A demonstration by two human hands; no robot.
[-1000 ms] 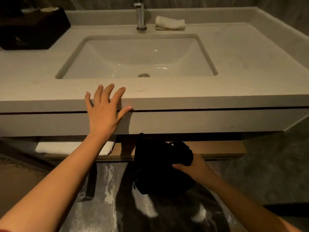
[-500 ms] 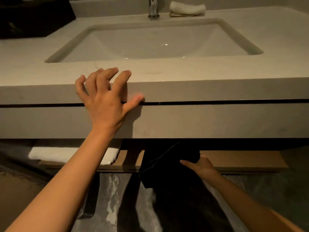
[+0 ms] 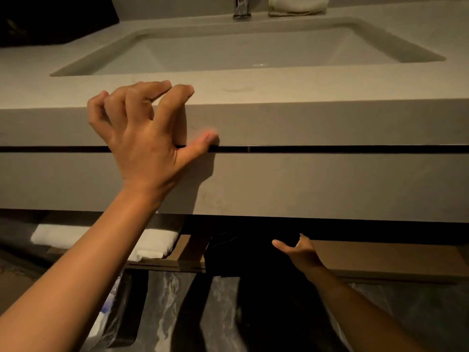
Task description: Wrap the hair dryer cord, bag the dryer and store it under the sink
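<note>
floor: at 6 o'clock, nearest me, dark marbled tile runs under both of my forearms.
right hand: my right hand (image 3: 300, 251) is low at 5 o'clock, thumb and fingers spread apart, nothing pinched between them. it looks released, just touching or just off the right side of the bag; i cannot tell which.
black bag: the black bag (image 3: 241, 252) with the dryer inside sits at 6 o'clock on the front of the wooden shelf (image 3: 380, 260) below the basin, its lower edge hanging a little over the shelf lip. i judge the storing step nearly done; a push deeper would stop it tipping off.
folded towel: a white folded towel (image 3: 157, 243) lies on the same shelf at 8 o'clock, apart from the bag, so the bag has its own space.
left hand: my left hand (image 3: 142, 138) is at 10 o'clock, fingers curled over the front edge of the counter (image 3: 330, 123), thumb at the dark seam. it grips only the ledge, likely to steady me while i crouch.
sink: the sink (image 3: 418, 50) is at 12 o'clock, faucet (image 3: 241, 7) behind it.
far counter: a rolled cloth (image 3: 297, 5) at 1 o'clock, a dark box (image 3: 55, 19) at 11 o'clock.
</note>
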